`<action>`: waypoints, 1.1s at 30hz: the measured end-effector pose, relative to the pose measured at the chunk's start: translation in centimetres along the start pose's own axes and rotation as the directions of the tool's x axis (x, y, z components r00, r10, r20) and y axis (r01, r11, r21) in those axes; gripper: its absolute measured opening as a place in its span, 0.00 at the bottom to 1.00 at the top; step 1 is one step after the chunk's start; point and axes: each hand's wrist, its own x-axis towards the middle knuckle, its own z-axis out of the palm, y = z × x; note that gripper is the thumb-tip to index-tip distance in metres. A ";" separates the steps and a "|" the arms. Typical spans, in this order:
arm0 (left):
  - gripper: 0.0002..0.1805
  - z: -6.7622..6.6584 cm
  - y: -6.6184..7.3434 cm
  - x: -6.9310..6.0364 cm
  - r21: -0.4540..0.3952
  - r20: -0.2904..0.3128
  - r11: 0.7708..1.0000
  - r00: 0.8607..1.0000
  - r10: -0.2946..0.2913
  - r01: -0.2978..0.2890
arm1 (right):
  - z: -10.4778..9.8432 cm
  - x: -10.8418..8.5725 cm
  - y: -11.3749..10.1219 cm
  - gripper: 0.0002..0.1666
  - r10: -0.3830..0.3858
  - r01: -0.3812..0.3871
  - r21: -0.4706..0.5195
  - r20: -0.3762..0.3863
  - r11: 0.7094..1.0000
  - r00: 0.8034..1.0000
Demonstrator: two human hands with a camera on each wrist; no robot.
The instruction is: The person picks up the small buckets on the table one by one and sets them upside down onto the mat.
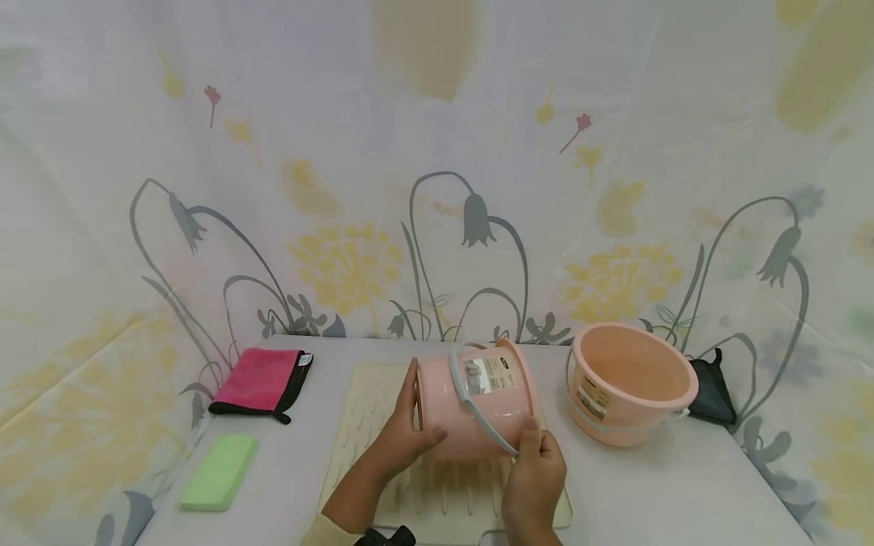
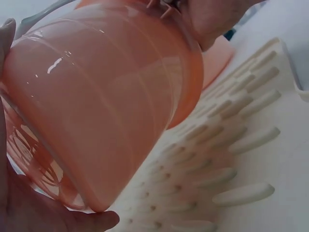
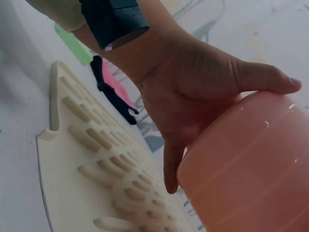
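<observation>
A pink plastic bucket (image 1: 437, 387) is held tilted on its side, its rim to the right. My left hand (image 1: 399, 436) grips the base end; in the right wrist view that hand's thumb (image 3: 270, 79) lies along the bucket's side. With curled fingers, my right hand (image 1: 536, 474) holds the rim end near the grey handle (image 1: 471, 402), which hangs across the body beside a printed label (image 1: 488, 374). Beneath the bucket lies a cream ridged draining mat (image 1: 362, 402). The left wrist view shows rings moulded in the bucket's base (image 2: 38, 162).
To the right stands a second pink bucket (image 1: 614, 421), upright with its mouth up. A black cloth-like item (image 1: 713, 390) lies behind it. On the left are a folded pink cloth (image 1: 259, 379) with black edging and a green sponge-like block (image 1: 218, 472). A flower-patterned curtain (image 1: 437, 288) backs the table.
</observation>
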 end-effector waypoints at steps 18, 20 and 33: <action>0.61 -0.3 0.3 0.1 -0.125 -0.056 0.992 0.998 0.004 -0.011 | 0.4 -1.0 0.1 0.27 -0.115 0.124 -0.058 0.134 0.991 0.984; 0.60 -0.4 0.4 0.1 -0.101 -0.080 0.994 0.997 0.019 -0.027 | 0.4 -0.9 0.3 0.26 -0.156 0.164 -0.035 0.168 0.986 0.973; 0.60 -2.2 1.7 -0.6 0.033 -0.181 0.999 0.983 -0.023 0.029 | -0.5 0.6 0.9 0.26 -0.244 0.265 -0.034 0.288 0.964 0.926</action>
